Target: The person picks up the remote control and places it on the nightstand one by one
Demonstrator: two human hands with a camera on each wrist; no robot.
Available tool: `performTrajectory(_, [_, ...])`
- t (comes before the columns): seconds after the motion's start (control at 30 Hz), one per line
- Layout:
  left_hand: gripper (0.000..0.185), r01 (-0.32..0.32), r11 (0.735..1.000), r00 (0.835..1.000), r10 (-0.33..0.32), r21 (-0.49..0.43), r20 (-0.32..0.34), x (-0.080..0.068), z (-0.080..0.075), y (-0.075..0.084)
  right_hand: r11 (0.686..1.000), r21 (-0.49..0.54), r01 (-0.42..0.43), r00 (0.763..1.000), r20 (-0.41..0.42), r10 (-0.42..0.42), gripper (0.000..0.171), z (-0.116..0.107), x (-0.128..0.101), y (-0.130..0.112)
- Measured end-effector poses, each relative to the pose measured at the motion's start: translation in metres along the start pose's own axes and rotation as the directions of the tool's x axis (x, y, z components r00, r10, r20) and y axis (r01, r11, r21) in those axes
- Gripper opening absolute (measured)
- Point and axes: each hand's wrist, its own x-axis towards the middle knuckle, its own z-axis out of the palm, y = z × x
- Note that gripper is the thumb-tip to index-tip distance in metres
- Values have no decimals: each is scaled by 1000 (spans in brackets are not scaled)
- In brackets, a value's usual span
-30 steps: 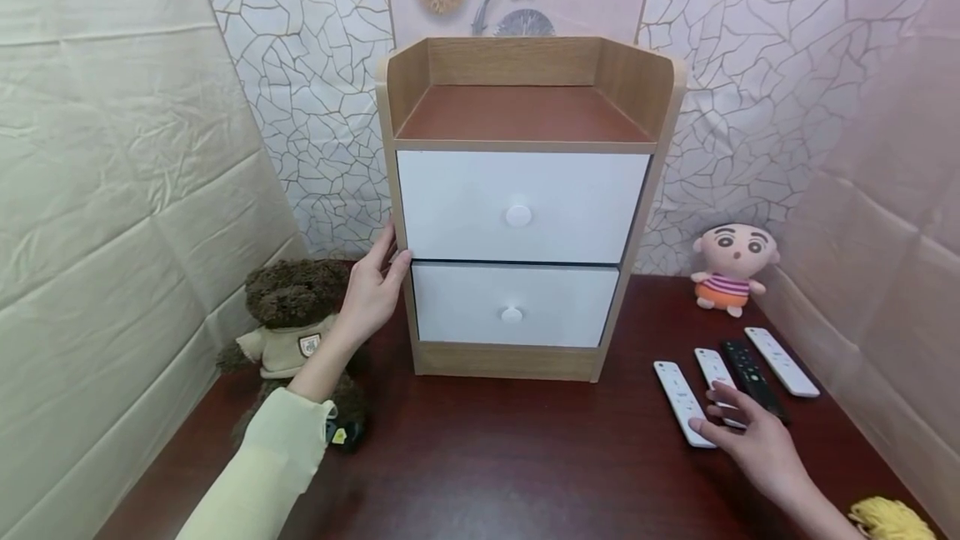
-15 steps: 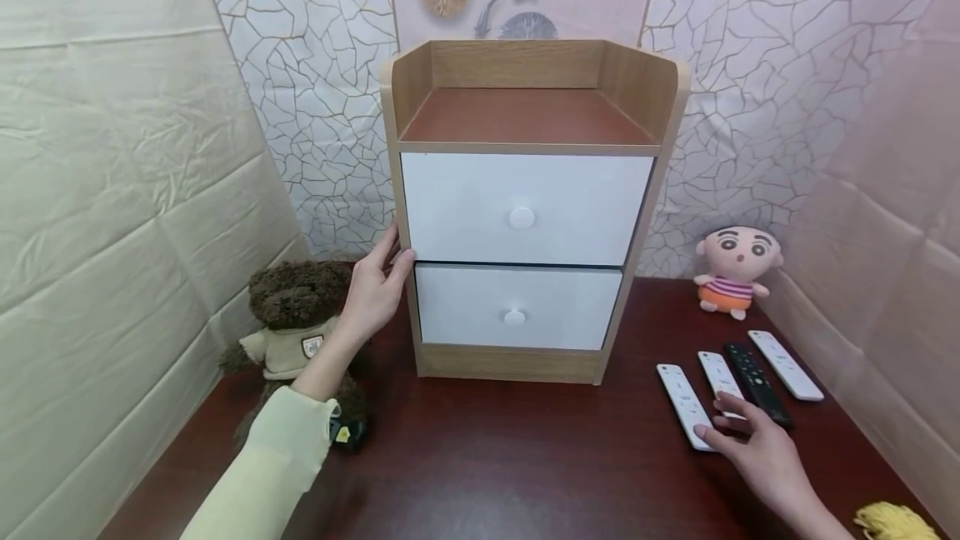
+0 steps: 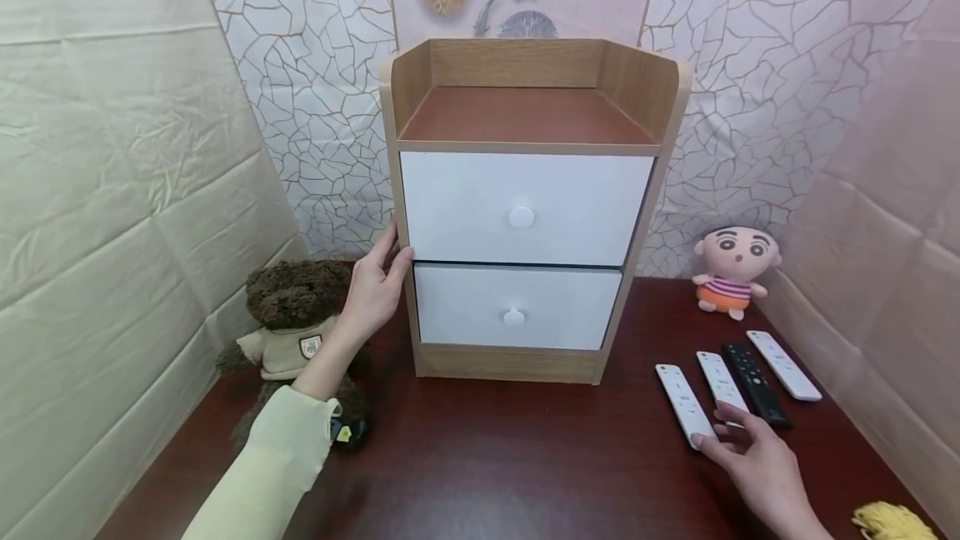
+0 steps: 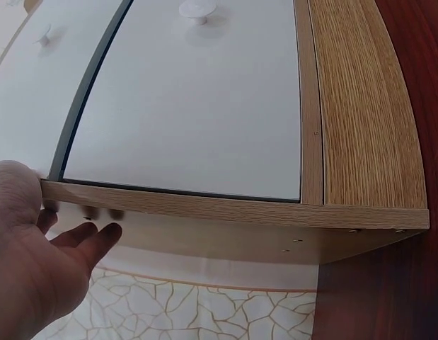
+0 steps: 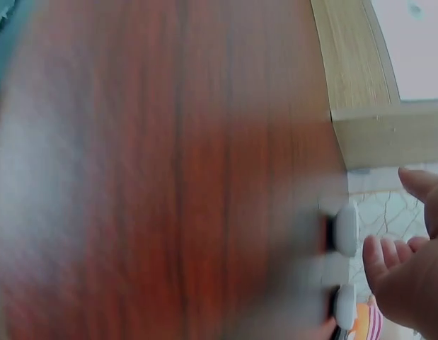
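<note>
On the dark surface (image 3: 525, 457), left hand (image 3: 372, 290) flat against the bedside cabinet (image 3: 525, 207), grip relaxed; right hand (image 3: 757, 465) fingertips on two white remotes (image 3: 701, 398), clasping nothing.

The left hand (image 3: 372, 290) rests flat against the cabinet (image 3: 525, 207)'s left side. Right of the cabinet, the right hand (image 3: 753, 461) touches two white remotes (image 3: 682, 402) on the desk (image 3: 525, 457).

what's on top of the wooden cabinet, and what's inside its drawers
The cabinet's railed top shelf shows only bare reddish board. Both white drawers are shut, so their contents are hidden.
</note>
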Motion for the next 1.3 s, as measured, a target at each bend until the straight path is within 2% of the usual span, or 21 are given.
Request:
performTrajectory(0.13, [61, 0, 1000, 1000, 0, -5, 4, 0, 0, 0, 1000, -10, 30, 999, -44, -30, 74, 5, -7, 1])
performTrajectory(0.27, [61, 2, 1000, 1000, -2, -2, 1, 0, 0, -2, 999, 0, 47, 998, -50, -47, 73, 7, -9, 3])
performTrajectory(0.5, [62, 6, 1000, 1000, -6, 9, -2, 0, 0, -3, 1000, -2, -20, 1000, 5, 20, 78, 7, -9, 6])
performTrajectory(0.67, [62, 1, 1000, 1000, -1, 9, 3, 0, 0, -1, 1000, -2, -28, 999, 15, 28, 78, 9, -10, 7])
performTrajectory(1.3, [61, 16, 1000, 1000, -16, -4, -7, -1, -1, -2, 996, -76, -55, 996, -73, 50, 73, 17, -1, 16])
